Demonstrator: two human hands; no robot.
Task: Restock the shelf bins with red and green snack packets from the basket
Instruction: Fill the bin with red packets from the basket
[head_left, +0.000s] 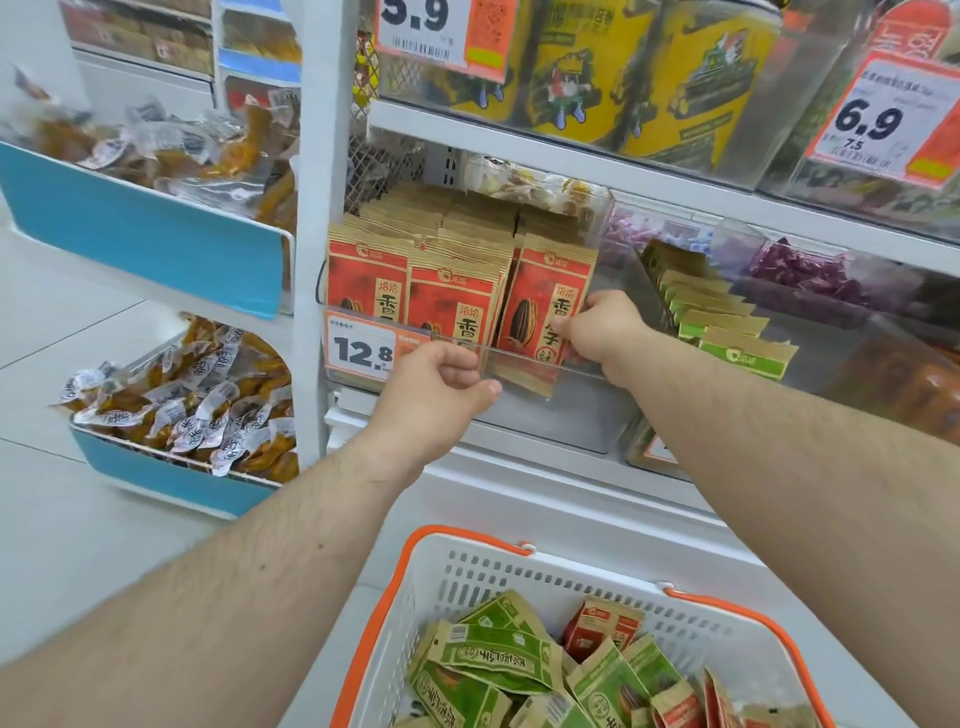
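— So what is closest to the person?

— The white basket (519, 571) with orange handles, right below the arms. It holds green packets (493, 660) and a few red packets (597, 626) in a loose pile. The writing on them is too small to read.

— And the hands?

— The left hand (436, 387) has its fingers curled over the front lip of the clear bin (524, 358), by the price tag (361, 349) that says 12.8. The right hand (602, 327) pinches the edge of the front red packet in the bin (545, 306).

— Which step is that?

— It looks like tidying the red row, with the bin held firm. The red bin looks quite full.

— What comes next, then?

— Probably a reach down to the basket for more. The green row (722, 322) in the next bin has space at the front, so green ones may go there.

— Any words further back?

— The red packets show big Chinese letters and a seed picture. Higher up, one tag (423, 26) reads 5.9, and another tag (878, 122) reads 6.9 with a small 7.5.
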